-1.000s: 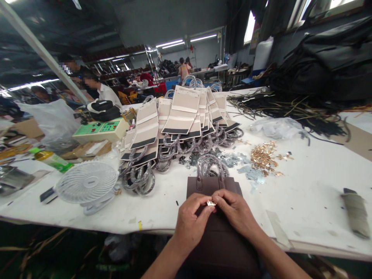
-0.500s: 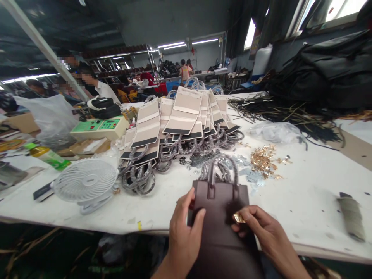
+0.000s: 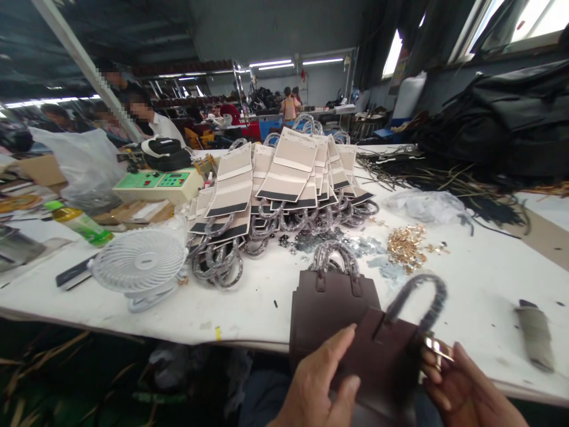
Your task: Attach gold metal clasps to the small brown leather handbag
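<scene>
A dark brown bag panel (image 3: pixel 382 362) with a plastic-wrapped handle (image 3: pixel 420 296) lies tilted at the bottom centre-right. Its left part is under my left hand (image 3: pixel 322 382), whose thumb and fingers are apart. My right hand (image 3: pixel 462 379) pinches a shiny gold metal piece (image 3: pixel 438 348) at the panel's right edge. Behind and to the left, a second brown panel (image 3: pixel 329 302) with wrapped handles lies partly covered by the first. Small gold pieces (image 3: pixel 405 246) are heaped on the white table (image 3: pixel 480 284), beside flat grey metal plates (image 3: pixel 320 240).
Beige panels with wrapped handles (image 3: pixel 288 166) are piled at the table's middle. On the left stand a white fan (image 3: pixel 140 261), a green-topped machine (image 3: pixel 157 181) and a bottle (image 3: pixel 80 224). Black straps (image 3: pixel 471 198) and a rolled grey item (image 3: pixel 534 335) are at the right. People work in the background.
The front brown panel has turned and shifted right with both hands, uncovering a second brown panel behind it. The gold piece has moved right in my right hand. The view has shifted slightly.
</scene>
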`<state>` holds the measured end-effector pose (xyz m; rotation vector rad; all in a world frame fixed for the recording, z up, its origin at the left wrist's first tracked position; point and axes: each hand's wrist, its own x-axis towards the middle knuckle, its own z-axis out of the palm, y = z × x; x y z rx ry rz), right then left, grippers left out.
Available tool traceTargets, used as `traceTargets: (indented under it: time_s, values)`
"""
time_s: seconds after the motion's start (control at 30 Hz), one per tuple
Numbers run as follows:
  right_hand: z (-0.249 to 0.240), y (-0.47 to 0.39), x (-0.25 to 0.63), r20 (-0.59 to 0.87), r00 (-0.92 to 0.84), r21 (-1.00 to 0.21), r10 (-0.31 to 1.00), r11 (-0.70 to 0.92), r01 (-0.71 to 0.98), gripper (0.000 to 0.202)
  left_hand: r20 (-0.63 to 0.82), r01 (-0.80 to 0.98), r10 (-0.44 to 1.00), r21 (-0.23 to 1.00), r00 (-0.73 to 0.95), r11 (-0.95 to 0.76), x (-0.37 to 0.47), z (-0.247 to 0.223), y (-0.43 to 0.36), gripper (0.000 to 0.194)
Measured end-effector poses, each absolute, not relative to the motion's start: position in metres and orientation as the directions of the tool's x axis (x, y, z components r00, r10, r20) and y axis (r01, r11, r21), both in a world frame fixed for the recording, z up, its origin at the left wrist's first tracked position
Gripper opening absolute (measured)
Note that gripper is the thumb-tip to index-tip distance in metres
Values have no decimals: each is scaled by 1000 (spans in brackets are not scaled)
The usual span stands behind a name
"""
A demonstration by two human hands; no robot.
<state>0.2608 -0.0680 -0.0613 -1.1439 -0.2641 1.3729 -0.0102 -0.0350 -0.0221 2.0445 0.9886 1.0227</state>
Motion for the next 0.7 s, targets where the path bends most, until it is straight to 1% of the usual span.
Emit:
traceTargets:
  time_s: [0.07, 0.13, 0.17, 0.23, 0.33, 0.4, 0.47, 0.53, 0.6, 0.7]
  values:
    - [-63, -65, 257, -420, 282, -754, 862, -159, -638, 43, 279, 423, 932, 833, 233, -356, -12, -21, -27, 67]
    - [-67, -61, 253, -399, 315, -765, 861, -122, -632, 43, 245, 493, 967, 835, 63, -244, -15, -23, -16, 58]
    - [-70, -60, 250, -388, 335, -777, 858, -109, -620, 43, 254, 519, 967, 825, 15, -225, -17, -26, -11, 57]
    - [-75, -57, 245, -364, 363, -815, 858, -104, -571, 46, 265, 554, 964, 805, -17, -211, -20, -33, -4, 60]
    - [-81, -55, 240, -373, 394, -874, 840, -176, -453, 56, 251, 586, 968, 782, 21, -215, -19, -44, -9, 67]
    - [-82, -54, 237, -383, 451, -905, 807, -228, -360, 62, 324, 616, 940, 721, 109, -319, -15, -49, -20, 70]
    - [-81, -52, 236, -358, 511, -928, 782, -238, -285, 66, 430, 634, 878, 623, 212, -458, -12, -50, -30, 77]
    - [-80, -51, 235, -338, 548, -939, 765, -239, -246, 69, 505, 639, 814, 533, 287, -555, -10, -49, -36, 82]
    - [-80, -50, 234, -340, 580, -940, 741, -243, -241, 71, 526, 658, 794, 487, 304, -575, -11, -48, -37, 84]
    - [-83, -49, 234, -345, 595, -937, 726, -234, -258, 71, 480, 699, 834, 497, 273, -514, -12, -49, -34, 84]
